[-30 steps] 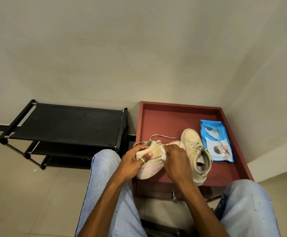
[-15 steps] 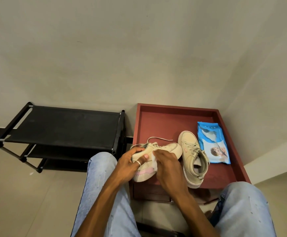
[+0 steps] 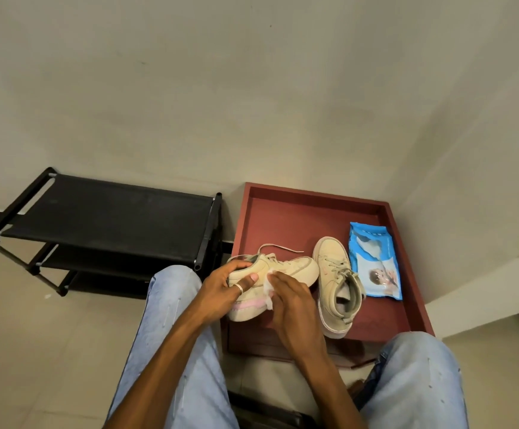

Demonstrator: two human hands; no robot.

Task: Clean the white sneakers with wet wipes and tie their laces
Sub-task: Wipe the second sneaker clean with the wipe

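My left hand point(image 3: 224, 289) grips the heel end of a cream-white sneaker point(image 3: 295, 269) with a pink sole stripe, held on its side over the near left part of the red table point(image 3: 286, 218). Against that shoe's side, my right hand point(image 3: 292, 300) presses a crumpled white wet wipe point(image 3: 267, 287). A loose lace trails from the shoe across the table. The second sneaker point(image 3: 334, 283) stands upright just to the right, toe pointing away. The blue wet wipes pack point(image 3: 375, 264) lies flat beside it.
A black shoe rack point(image 3: 106, 218) stands to the left of the red table, against the wall. The table sits in a room corner with walls behind and to the right. My knees in light jeans flank the table's near edge.
My right hand with the wipe has slid from the shoe's upper toward its lower side near the sole. The left hand keeps its hold; the camera view shifted slightly.
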